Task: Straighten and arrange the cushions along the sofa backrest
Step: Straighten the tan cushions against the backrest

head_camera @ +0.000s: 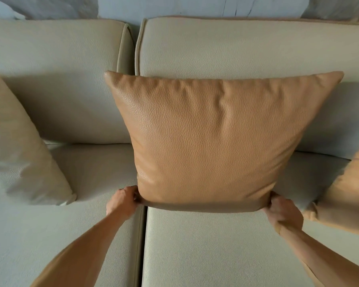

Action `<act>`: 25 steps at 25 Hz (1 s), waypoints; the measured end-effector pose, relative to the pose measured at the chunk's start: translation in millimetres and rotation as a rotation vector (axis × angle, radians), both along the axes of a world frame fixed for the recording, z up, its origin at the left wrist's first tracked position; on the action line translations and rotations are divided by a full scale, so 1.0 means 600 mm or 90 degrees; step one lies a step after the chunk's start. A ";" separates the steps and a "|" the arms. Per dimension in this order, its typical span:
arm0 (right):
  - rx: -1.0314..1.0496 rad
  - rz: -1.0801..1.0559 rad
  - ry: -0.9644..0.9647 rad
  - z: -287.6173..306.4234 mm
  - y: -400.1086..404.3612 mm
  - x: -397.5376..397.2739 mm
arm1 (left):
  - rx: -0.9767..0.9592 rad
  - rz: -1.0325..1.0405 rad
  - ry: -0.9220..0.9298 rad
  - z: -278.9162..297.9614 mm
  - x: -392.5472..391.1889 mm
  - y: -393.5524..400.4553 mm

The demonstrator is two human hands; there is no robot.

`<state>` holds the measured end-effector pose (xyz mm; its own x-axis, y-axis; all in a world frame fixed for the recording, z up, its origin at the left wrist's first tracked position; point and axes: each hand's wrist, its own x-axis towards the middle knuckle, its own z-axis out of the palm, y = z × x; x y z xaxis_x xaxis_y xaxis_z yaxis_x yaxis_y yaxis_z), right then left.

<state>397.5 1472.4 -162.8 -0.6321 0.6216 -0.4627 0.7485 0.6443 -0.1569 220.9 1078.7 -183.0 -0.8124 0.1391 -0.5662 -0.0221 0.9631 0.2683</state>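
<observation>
Tan cushion [211, 141] stands upright mid-sofa, leaning on the backrest [236, 46], mostly over the right seat pad, its lower left corner overhanging the seam between the two seat pads. Top edge level, upper corners pointed, slight creases near the top.

Left hand [122, 200] pinches the cushion's lower left corner, fingers curled tight round the leather. Right hand [282, 212] grips the lower right corner, fingers curled and pressed together, knuckles up. Both forearms reach in from the near edge of the seat [216, 251].

Pale cushion [19, 146] lies tilted at the sofa's left end, leaning toward the backrest, well apart from the tan one. Another tan cushion [348, 195] sits at the right end, cut off by the frame edge, just beside the right hand; touching or not, cannot tell.

Grey wall [195, 7] behind the backrest.
</observation>
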 end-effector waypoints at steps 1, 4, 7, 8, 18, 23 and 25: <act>-0.039 0.007 -0.013 0.010 0.004 -0.001 | 0.047 -0.006 -0.036 0.007 -0.005 -0.007; -0.168 0.016 -0.038 0.075 0.020 -0.013 | 0.156 0.051 -0.068 0.061 -0.035 -0.031; -0.193 -0.046 0.096 0.170 0.033 -0.047 | 0.287 0.189 0.022 0.177 -0.076 -0.037; -0.166 -0.060 0.163 0.207 0.038 -0.067 | 0.333 0.196 0.041 0.218 -0.093 -0.035; 0.018 0.077 0.276 0.479 0.061 -0.203 | 0.304 0.034 0.176 0.471 -0.225 0.052; 0.072 0.030 0.280 0.494 0.058 -0.193 | 0.216 -0.013 0.253 0.481 -0.213 0.053; 0.047 -0.010 0.274 0.502 0.070 -0.184 | 0.245 -0.002 0.257 0.490 -0.205 0.056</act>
<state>287.3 1514.7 138.6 -0.7474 0.6547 -0.1130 0.6351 0.6540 -0.4110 98.0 1112.2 111.2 -0.9536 0.2773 -0.1176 0.1584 0.7937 0.5874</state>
